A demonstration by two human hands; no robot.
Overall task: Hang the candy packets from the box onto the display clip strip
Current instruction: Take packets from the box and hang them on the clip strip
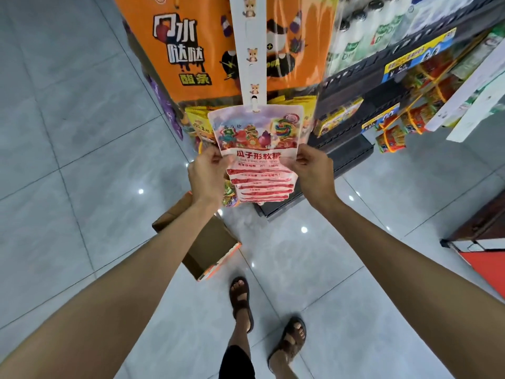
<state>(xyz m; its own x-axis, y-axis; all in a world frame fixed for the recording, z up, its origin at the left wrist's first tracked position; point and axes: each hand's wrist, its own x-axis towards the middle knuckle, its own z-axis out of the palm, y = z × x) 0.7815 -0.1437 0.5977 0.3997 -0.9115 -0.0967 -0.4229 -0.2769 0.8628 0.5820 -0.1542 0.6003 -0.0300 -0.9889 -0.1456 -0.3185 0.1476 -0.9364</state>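
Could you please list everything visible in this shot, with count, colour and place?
candy packet: top one of a stack, pink and red, at a clip strip hook
lower packets: several, red-edged, overlapping beneath it
clip strip: one, white, hanging top centre
orange banner: one, behind the strip
cardboard box: one, brown, open, on the floor
shelves: dark, right, holding bottles and snack boxes
floor: grey tiles
sandals: two, brown
left hand: fingers gripping the packet's left edge
right hand: fingers gripping its right edge
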